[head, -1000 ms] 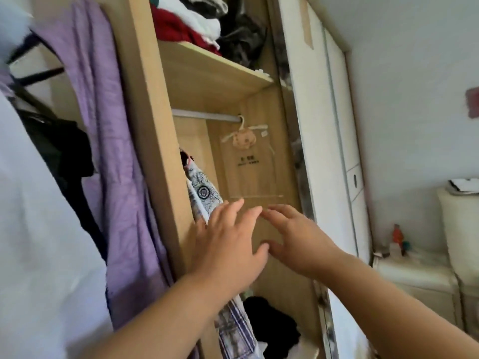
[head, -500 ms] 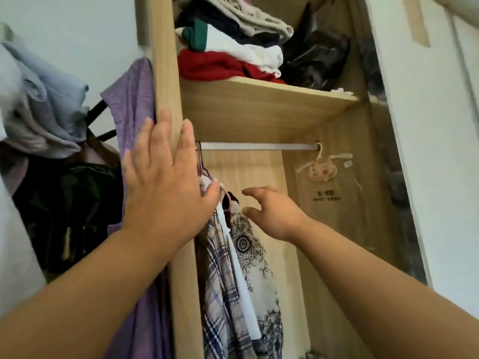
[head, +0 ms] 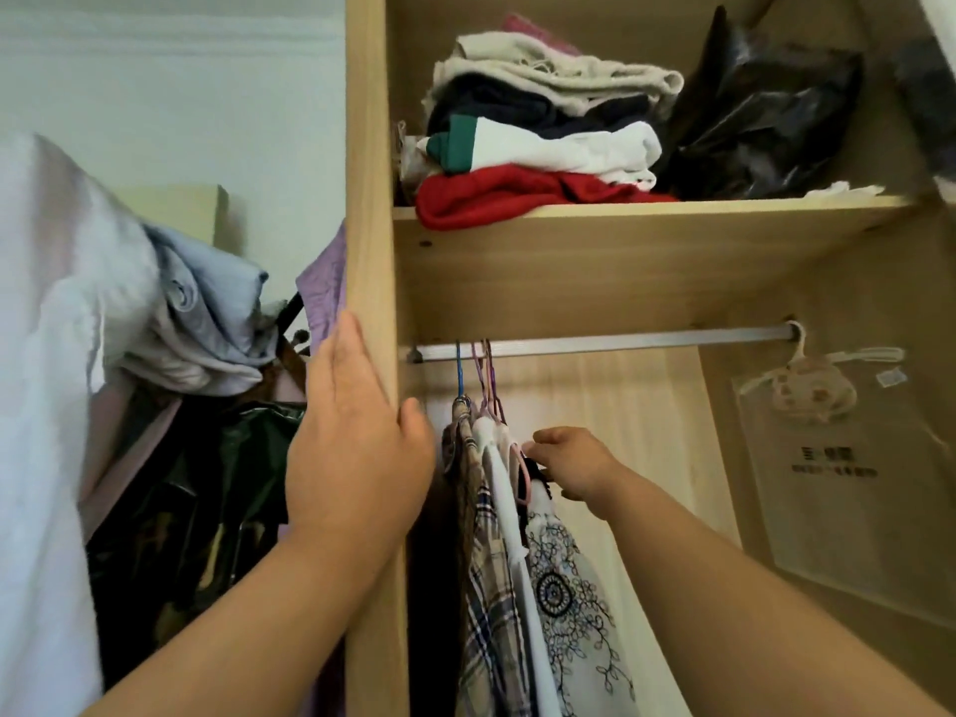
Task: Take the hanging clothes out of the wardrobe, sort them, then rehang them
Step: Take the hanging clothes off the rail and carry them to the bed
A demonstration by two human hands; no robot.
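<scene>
Bare rail right of bunched hangers

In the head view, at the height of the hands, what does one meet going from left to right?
White cloth → left hand → plaid shirt → pink hanger → right hand gripping it → clear plastic bag.

Clothes are hanging at the rail's left end; a folded stack is sitting on the shelf above.
</scene>
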